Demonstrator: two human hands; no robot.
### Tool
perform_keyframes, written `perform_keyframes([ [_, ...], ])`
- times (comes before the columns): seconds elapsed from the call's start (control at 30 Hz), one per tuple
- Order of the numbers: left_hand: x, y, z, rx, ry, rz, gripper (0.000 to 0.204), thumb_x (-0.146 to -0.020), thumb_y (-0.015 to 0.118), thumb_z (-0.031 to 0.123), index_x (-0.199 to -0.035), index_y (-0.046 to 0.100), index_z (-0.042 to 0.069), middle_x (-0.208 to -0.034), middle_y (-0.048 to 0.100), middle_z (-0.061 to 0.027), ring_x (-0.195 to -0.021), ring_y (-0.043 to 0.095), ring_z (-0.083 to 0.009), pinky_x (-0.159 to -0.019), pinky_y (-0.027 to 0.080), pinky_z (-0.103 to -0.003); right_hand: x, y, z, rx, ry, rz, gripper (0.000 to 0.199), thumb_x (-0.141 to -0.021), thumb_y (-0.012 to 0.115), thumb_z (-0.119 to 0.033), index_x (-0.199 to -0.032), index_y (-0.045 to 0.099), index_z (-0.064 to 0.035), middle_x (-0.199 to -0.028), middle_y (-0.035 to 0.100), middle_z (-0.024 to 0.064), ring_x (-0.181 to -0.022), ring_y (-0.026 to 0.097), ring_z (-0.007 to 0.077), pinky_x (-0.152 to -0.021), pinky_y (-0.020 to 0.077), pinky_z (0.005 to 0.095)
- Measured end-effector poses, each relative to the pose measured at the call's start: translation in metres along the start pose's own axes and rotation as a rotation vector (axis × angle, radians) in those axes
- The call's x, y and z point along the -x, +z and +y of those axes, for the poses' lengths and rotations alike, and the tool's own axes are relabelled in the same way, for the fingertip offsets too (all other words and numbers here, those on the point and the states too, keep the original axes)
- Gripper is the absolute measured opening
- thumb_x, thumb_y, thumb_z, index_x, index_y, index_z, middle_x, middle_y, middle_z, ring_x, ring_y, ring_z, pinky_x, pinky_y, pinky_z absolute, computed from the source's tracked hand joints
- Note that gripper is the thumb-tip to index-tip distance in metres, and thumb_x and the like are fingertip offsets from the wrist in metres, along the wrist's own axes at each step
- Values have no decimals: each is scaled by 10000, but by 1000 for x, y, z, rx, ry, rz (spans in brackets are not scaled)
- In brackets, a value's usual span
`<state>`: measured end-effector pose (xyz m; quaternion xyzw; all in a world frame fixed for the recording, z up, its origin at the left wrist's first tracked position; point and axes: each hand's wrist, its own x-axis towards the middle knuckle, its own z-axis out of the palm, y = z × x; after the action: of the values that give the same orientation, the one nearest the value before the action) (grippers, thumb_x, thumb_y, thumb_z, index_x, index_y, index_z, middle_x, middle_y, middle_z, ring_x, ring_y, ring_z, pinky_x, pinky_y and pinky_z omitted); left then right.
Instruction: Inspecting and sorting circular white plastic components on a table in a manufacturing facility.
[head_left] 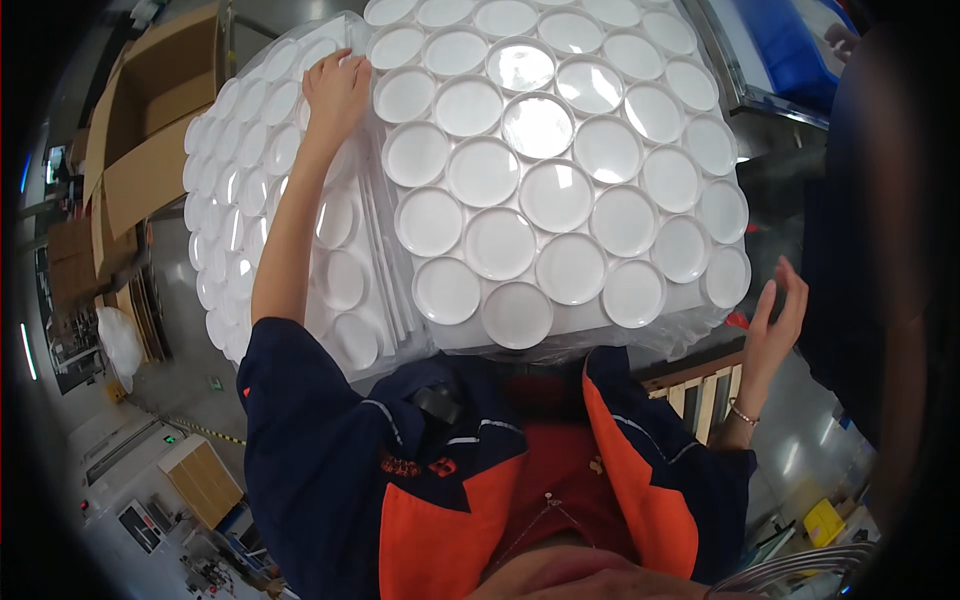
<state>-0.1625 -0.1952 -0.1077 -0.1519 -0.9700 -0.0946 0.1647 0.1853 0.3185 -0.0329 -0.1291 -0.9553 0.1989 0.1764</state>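
Round white shallow dishes (500, 243) sit in close rows on the stack in front of me. To its left, more white dishes (255, 190) cover a second stack, where several thin layers (372, 240) show along the right side. Near the far end of that left stack is my left hand (337, 90), its fingers bent downward at the seam between the stacks. Their tips are hidden, so what they grip is unclear. My right hand (780, 315) hovers just off the right stack's near right corner, fingers apart and holding nothing.
Clear plastic film (640, 345) hangs around the stacks' near edges. An open cardboard box (165, 95) stands far left. Slats of a wooden pallet (700, 395) show below the right corner. Another person's dark clothing (850, 250) is close on the right, by a blue bin (785, 45).
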Motion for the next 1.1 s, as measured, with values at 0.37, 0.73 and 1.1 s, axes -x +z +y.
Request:
perform_keyframes([
  [0.37,-71,24,-42,-57,37,165,426,-979,535,440,-1164,742,117,-1208,685,-167,-1157,613,-347,-1031,416,-466,1,5,44,-324,259,-288,261,-1047,506,-132,-1091,656,77,-985,626,53,-881,551,104,-800,431,234],
  [0.73,-173,54,-99,270,-54,-310,671,-1022,448,576,-1178,687,-31,-870,676,-68,-823,585,-169,-780,478,-339,-4,-5,61,-496,449,-457,239,-1006,598,-150,-1148,666,30,-909,669,12,-774,571,64,-712,471,219],
  [1.1,-180,8,-100,730,-307,-730,257,-1037,563,279,-1052,702,63,-781,568,67,-701,513,-45,-658,413,-201,-23,-7,75,-740,558,-757,163,-985,611,-181,-945,660,-31,-783,641,-20,-709,571,44,-655,458,204],
])
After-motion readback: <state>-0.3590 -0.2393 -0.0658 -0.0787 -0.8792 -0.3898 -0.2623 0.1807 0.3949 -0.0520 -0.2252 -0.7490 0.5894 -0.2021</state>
